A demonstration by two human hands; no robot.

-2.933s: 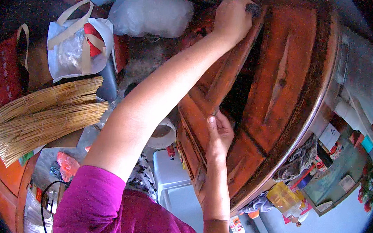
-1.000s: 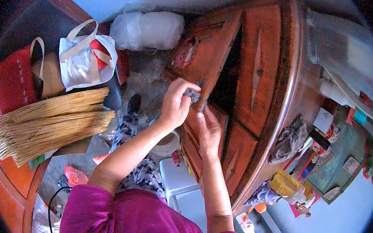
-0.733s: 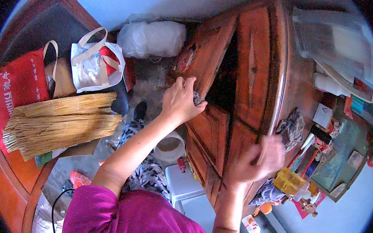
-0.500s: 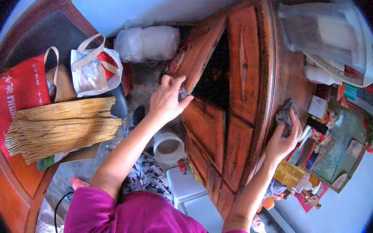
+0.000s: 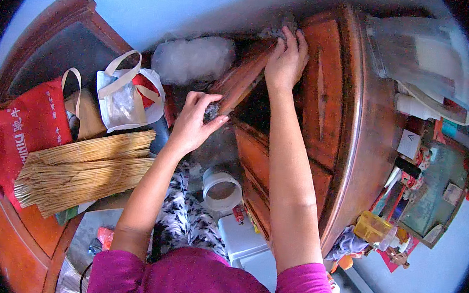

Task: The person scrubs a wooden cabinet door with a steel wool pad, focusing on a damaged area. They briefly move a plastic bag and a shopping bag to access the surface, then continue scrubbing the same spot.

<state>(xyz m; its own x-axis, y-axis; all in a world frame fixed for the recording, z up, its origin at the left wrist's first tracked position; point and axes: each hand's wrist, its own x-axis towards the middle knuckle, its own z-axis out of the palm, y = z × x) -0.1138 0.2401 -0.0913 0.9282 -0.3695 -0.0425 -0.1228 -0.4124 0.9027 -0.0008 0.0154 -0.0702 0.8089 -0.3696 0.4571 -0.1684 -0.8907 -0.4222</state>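
A brown wooden cabinet [image 5: 325, 109] stands in front of me with one door [image 5: 245, 81] swung out and a dark interior behind it. My left hand [image 5: 194, 120] is at the outer edge of that door, thumb and fingers curled round a small dark grey cloth [image 5: 211, 110]. Reaching to the far end of the door, my right hand [image 5: 287, 60] has its fingers bent over a crumpled grey rag [image 5: 271, 33], mostly hidden behind them. The rag appears to touch the door's far edge.
Left, a red bag [image 5: 23, 135], a white bag [image 5: 131, 97] and bundled thin sticks [image 5: 87, 168] sit on a wooden chair. A plastic-wrapped bundle [image 5: 194, 59] lies by the wall. A white bucket [image 5: 221, 191] stands below. A clear plastic bin [image 5: 428, 62] rests on the cabinet top.
My right hand has moved the grey rag from the cabinet top leftward and away to the door's far end. My left hand stays at the door edge; the view has shifted slightly.
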